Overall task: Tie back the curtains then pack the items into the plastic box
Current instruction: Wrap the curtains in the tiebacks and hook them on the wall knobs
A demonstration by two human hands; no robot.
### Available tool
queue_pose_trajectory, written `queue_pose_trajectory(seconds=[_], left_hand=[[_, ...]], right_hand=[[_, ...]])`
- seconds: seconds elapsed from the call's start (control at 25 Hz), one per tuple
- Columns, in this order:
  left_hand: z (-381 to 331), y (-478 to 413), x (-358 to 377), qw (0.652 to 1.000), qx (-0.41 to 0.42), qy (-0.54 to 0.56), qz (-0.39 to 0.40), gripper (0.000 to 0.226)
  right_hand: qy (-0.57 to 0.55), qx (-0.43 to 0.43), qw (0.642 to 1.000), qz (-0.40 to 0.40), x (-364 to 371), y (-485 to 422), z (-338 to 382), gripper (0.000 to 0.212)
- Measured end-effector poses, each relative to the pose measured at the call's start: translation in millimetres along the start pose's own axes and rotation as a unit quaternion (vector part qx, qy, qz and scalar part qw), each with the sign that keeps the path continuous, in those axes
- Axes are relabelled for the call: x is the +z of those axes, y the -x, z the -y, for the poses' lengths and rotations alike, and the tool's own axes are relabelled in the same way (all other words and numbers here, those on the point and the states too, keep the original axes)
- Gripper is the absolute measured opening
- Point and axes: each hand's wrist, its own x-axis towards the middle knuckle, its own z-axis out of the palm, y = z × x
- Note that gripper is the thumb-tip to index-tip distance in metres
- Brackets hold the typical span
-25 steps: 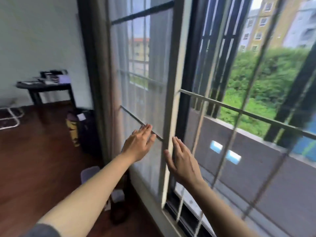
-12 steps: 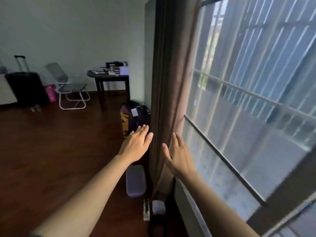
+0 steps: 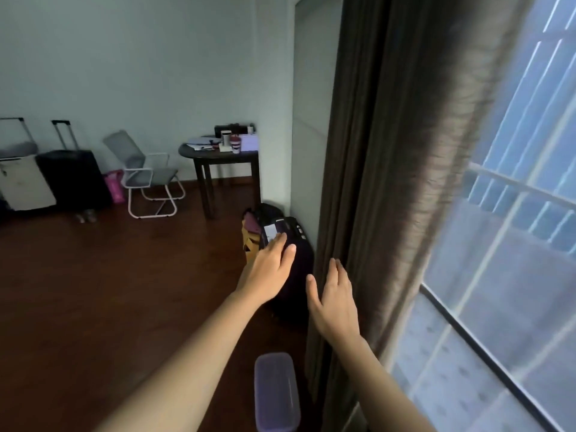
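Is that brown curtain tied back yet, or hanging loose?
Hanging loose: the brown curtain falls straight in folds, with no tie visible around it. The right hand lies open beside it, not gripping.

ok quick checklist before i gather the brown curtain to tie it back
1. Hands free: left hand and right hand are open and hold nothing: ok.
2. Right hand on the brown curtain: close beside its edge, contact cannot tell.
3. Curtain tied: hangs loose: not ok.
4. Tie-back within reach: none visible: cannot tell.
5. Plastic box nearby: on the floor below the arms: ok.
6. Dark bag clear of the curtain: stands right beside it: cannot tell.
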Motion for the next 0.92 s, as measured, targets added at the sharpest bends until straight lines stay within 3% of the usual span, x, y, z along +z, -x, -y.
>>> queue_pose_trajectory(seconds=[0.16,0.36,0.52,0.72,0.92], left_hand=[[40.0,-76.7,5.9,0.999,0.013,0.024,0.022,0.051],[70.4,-188.4,20.2,0.985,0.113,0.086,0.094,0.056],[60.6,-253.4,29.6,0.956,0.194,0.134,0.175,0.063],[43.0,-298.0,61.4,0.916,0.238,0.223,0.235,0.070],[28.7,-330.4,84.9,0.897,0.256,0.286,0.219,0.026]], right_hand=[[-0.004,0.041,0.998,-0.050,40.3,-68.7,8.3,0.066],[0.044,0.117,0.976,-0.179,82.5,-136.6,14.3,0.067],[0.054,0.180,0.951,-0.244,94.8,-171.4,26.3,0.066],[0.069,0.189,0.930,-0.308,99.1,-207.9,23.3,0.066],[0.103,0.221,0.888,-0.390,105.2,-244.2,1.8,0.070]])
